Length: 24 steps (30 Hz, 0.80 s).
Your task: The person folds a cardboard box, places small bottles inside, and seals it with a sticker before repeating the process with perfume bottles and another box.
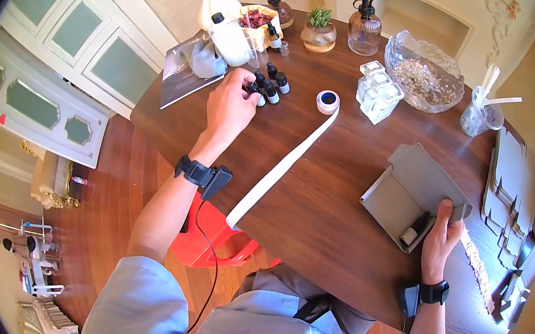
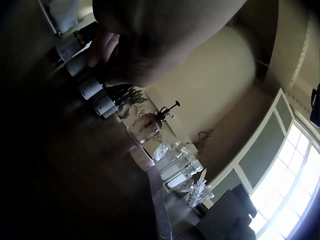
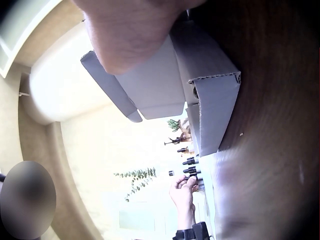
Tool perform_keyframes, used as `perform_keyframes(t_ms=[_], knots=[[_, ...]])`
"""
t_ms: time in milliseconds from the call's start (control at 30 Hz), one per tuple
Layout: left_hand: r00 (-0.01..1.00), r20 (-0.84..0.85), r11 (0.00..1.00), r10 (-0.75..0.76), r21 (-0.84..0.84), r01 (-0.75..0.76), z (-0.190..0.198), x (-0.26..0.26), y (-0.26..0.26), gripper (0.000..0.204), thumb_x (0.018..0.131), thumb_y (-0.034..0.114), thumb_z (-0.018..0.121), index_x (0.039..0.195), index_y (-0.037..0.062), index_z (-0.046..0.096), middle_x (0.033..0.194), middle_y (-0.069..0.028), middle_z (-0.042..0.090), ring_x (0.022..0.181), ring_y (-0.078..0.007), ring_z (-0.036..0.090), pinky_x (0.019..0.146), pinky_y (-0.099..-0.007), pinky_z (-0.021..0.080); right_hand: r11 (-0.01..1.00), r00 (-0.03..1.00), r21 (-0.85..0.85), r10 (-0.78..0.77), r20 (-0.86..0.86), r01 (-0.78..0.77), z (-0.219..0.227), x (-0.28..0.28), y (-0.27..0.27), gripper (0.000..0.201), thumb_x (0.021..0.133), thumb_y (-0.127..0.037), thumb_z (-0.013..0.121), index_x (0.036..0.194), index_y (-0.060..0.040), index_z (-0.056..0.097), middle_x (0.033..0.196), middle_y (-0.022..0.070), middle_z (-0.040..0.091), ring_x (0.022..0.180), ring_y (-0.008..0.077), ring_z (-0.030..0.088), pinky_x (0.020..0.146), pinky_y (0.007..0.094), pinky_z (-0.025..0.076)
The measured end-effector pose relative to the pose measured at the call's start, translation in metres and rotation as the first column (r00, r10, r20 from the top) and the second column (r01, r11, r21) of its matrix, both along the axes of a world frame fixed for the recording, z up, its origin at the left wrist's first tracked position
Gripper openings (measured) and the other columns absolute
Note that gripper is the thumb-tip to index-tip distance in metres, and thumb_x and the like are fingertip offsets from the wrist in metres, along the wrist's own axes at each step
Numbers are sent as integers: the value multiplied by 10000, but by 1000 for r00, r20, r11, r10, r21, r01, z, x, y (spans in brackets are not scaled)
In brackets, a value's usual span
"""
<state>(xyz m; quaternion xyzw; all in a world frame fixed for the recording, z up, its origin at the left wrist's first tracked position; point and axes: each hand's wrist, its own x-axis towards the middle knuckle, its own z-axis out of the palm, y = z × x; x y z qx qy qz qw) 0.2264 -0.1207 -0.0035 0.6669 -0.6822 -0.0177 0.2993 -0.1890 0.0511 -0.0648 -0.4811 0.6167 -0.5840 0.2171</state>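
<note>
My left hand [image 1: 231, 107] pinches the black cap of a small white-labelled bottle [image 1: 260, 100] at the near left of a cluster. Several similar black-capped bottles [image 1: 282, 84] stand right beside it; in the left wrist view their pale labels [image 2: 91, 87] line up below the fingers. On the right, my right hand [image 1: 439, 247] grips the side of an open grey cardboard box [image 1: 390, 200], thumb over its edge. One small dark bottle [image 1: 416, 228] lies inside, near that thumb. Close up in the right wrist view, the box [image 3: 215, 110] hides most of its own inside.
A tape roll [image 1: 327, 102] trails a white strip to the table's front edge. Behind stand clear glass blocks [image 1: 378, 94], a crystal bowl [image 1: 425, 73], a spray bottle [image 1: 365, 31] and a potted succulent [image 1: 319, 32]. Flat grey boxes [image 1: 508, 185] are stacked at right.
</note>
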Motion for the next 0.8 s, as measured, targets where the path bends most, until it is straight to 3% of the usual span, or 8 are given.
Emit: perform_keyframes(t_ms=[267, 367, 433, 500, 633, 700, 767, 800], knots=[[998, 69, 986, 4, -168, 7, 12, -8, 22, 393, 829, 111, 804, 1182, 126, 634, 1081, -82, 689, 764, -245, 717, 716, -408, 562, 1000, 993, 2, 23, 118, -24, -4, 2, 2, 247, 1083, -205, 574, 938, -16, 639, 796, -76, 500, 732, 48, 398, 616, 261, 329], [988, 7, 948, -152, -282, 147, 21, -29, 43, 272, 872, 20, 763, 1121, 61, 662, 995, -55, 681, 667, -149, 640, 642, -310, 535, 998, 999, 46, 35, 39, -37, 2, 1, 4, 223, 1068, -203, 571, 908, -51, 606, 727, -78, 442, 690, 64, 389, 570, 295, 341], [957, -135, 943, -256, -252, 217, 28, -59, 65, 189, 883, -1, 778, 1028, 51, 668, 899, 4, 657, 647, -80, 597, 588, -257, 506, 995, 997, 91, 28, 75, -35, 6, 4, 1, 230, 1056, -191, 565, 878, -46, 585, 705, -61, 442, 669, 68, 404, 551, 308, 359], [882, -170, 893, -440, -184, 410, 39, -102, 96, 170, 869, -4, 796, 972, 58, 676, 838, 10, 665, 645, -77, 612, 578, -245, 498, 998, 993, -14, 59, 99, -58, 10, 6, -1, 216, 1043, -162, 552, 899, -2, 581, 685, 13, 471, 669, 99, 428, 583, 317, 393], [641, -241, 641, -728, 90, 762, 38, -193, 133, 158, 859, 107, 801, 950, 53, 684, 814, -92, 699, 641, -199, 679, 600, -315, 536, 997, 996, 11, 74, 46, -74, 13, 4, -2, 179, 1026, -136, 549, 951, 15, 610, 700, 60, 508, 673, 129, 457, 622, 323, 431], [638, -265, 594, -723, 232, 770, 24, -230, 132, 206, 859, 190, 773, 932, 16, 692, 882, -172, 734, 726, -333, 716, 689, -429, 574, 996, 996, -24, 83, 37, -82, 12, 3, -1, 173, 1022, -132, 551, 961, 15, 617, 705, 67, 514, 677, 139, 464, 632, 326, 440], [609, -113, 537, -785, 363, 761, 6, -260, 120, 290, 854, 258, 761, 916, -19, 704, 936, -232, 744, 837, -421, 722, 773, -511, 573, 995, 996, -81, 70, 50, -65, 14, 5, -1, 170, 1019, -135, 558, 968, 15, 621, 715, 79, 522, 692, 146, 479, 646, 334, 451], [581, -153, 480, -799, 420, 770, -2, -270, 115, 305, 846, 270, 768, 931, -18, 714, 947, -241, 741, 872, -431, 719, 789, -506, 568, 998, 996, -44, 56, 66, -53, 10, 4, 1, 184, 1030, -150, 560, 967, 11, 622, 732, 63, 540, 717, 135, 492, 658, 333, 454]])
